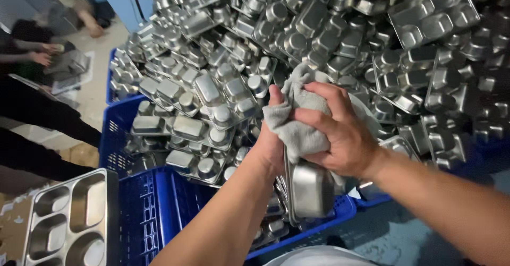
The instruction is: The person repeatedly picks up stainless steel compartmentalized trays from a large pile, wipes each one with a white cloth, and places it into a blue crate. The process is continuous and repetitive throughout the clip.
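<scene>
Both hands are busy on one steel tray (311,189), which stands on edge right in front of the camera, its back side toward us. The left hand (271,144) grips the tray's top edge from the left, thumb up, fingers hidden behind the cloth. The right hand (340,133) is closed around a grey cloth (297,122), pressing it against the upper part of the tray, fingers spread over the fabric. So neither hand is free: one clamps the tray, the other has the rag bunched up in it.

The tray sits over a blue crate (154,207), a plastic one with slotted walls, and that crate is stuffed with more compartment trays, mostly upside down, bumps facing up. Behind it is another blue crate (119,122), also full. Beyond those, a huge heap of trays (329,32) fills the whole top half of the view, lying at every angle, some face up, most face down.

At bottom left, a stack of trays (66,221) sits face up just beside the near crate, compartments showing. Far top left, another person's hands (45,53) are down near a tray on the floor.
</scene>
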